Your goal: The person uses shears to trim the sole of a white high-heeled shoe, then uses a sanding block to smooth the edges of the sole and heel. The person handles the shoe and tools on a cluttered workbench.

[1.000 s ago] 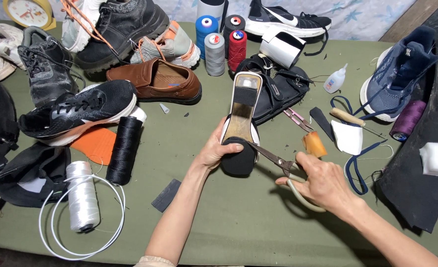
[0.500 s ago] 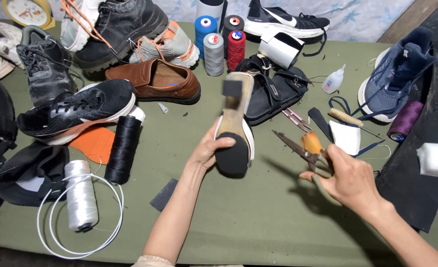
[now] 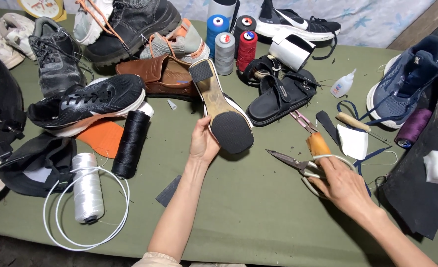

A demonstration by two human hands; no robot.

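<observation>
Since approx 0.5 s ago, heeled shoe (image 3: 222, 106) has tipped over: sole now faces up w/ black block heel pointing away. Left hand (image 3: 202, 143) grips it at the toe end, fingers wrapped under the black front sole, holding it just above the green table (image 3: 248, 207). Right hand (image 3: 340, 185) has dropped to the table, well apart from left, fingers closed through handles of scissors (image 3: 298, 163), blades pointing left. Black sandal (image 3: 281, 96) lies just beyond; brown loafer (image 3: 162, 76) behind the heel. Thread spools (image 3: 231, 42) stand at back.
</observation>
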